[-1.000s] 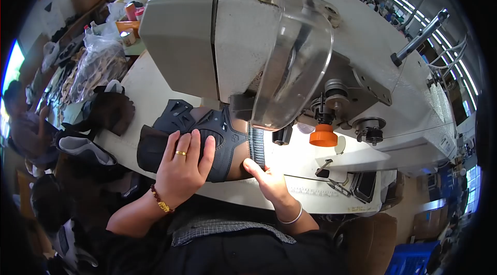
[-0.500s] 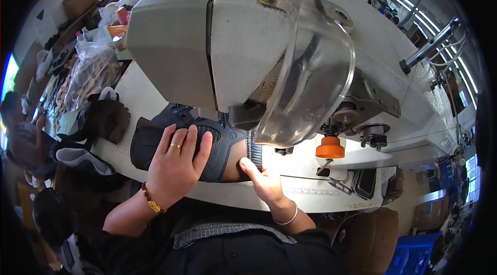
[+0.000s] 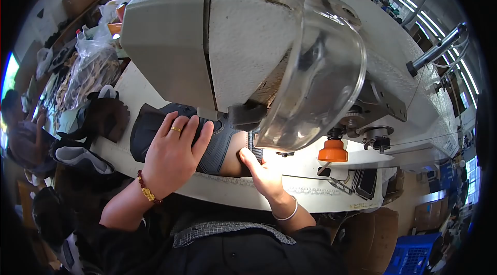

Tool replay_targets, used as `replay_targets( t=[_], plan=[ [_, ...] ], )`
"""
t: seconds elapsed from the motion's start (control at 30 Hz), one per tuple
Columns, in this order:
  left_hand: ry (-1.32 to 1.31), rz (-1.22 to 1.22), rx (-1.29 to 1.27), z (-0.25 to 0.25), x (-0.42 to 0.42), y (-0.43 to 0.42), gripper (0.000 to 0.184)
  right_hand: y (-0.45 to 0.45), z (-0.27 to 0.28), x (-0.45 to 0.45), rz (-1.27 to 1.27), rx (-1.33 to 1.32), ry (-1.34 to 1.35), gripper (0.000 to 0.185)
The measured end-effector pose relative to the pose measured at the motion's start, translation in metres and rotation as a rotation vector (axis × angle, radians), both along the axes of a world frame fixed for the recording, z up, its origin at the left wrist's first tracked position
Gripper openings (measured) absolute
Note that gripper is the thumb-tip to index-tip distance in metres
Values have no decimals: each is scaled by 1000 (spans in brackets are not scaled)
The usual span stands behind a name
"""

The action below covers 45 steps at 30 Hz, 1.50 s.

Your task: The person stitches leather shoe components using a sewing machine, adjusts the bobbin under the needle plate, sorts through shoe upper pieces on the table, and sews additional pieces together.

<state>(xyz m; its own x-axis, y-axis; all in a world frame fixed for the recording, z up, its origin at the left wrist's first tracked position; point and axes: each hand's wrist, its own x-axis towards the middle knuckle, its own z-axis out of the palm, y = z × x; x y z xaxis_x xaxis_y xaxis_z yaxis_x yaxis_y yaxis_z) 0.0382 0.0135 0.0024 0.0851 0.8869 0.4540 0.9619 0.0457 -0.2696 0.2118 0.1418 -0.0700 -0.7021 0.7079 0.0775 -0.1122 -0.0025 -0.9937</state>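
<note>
A dark shoe upper [image 3: 220,148] with a ribbed edge and a brown section lies under the head of a white sewing machine [image 3: 171,42]. My left hand [image 3: 176,148] rests on its left part, fingers spread over the dark material. At the right edge of the upper, my right hand [image 3: 262,174] has its thumb on top beside the ribbed strip; its other fingers are mostly hidden. The machine's clear guard [image 3: 323,78] and arm cover the needle area. An orange knob [image 3: 333,150] hangs right of the guard.
Other dark shoe pieces [image 3: 85,158] lie at the table's left edge. A plastic bag [image 3: 90,68] of scraps sits beyond them. Scissors [image 3: 340,186] and a dark tray [image 3: 365,184] are at the right. Another person [image 3: 26,130] is at far left. A blue crate [image 3: 414,254] stands lower right.
The view has moved closer to the machine head, which now hides more of the upper. Both hands remain on the upper, with the left hand slightly higher in view than half a second ago.
</note>
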Motion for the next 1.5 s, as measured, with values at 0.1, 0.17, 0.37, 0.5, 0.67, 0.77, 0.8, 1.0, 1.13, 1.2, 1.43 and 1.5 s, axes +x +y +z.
replay_targets(
  t=[0.1,0.17,0.37,0.5,0.67,0.77,0.8,1.0,1.13,1.2,1.43,1.5],
  plan=[
    [-16,-30,-14,3,-4,1,43,-4,6,-1,-31,-13,-33,14],
    [-11,-35,-24,4,-5,2,43,-3,6,-2,-31,-3,-48,14],
    [-8,-23,-35,10,-6,7,40,7,-10,-4,-32,206,13,17],
    [29,-31,-18,15,-8,10,37,5,0,-10,-75,233,48,21],
    [-18,-73,-32,19,-16,14,38,9,-4,-9,-52,313,-100,22],
    [-37,-87,-110,17,-28,18,41,12,-21,-11,-36,246,-180,20],
    [-33,-84,-144,17,-32,19,42,10,-22,-14,-39,227,-131,19],
    [-47,-175,-91,20,-43,22,47,-2,-34,-12,0,211,88,20],
    [-78,-157,-138,18,-44,22,50,-9,-45,-4,9,150,94,24],
    [-130,-154,-157,18,-43,23,52,-13,-36,-4,9,82,99,28],
    [-167,-123,-200,17,-41,24,62,-8,-49,-1,-21,108,84,35],
    [-163,-113,-196,16,-39,24,62,-5,-51,0,-23,84,65,37]
  ],
)
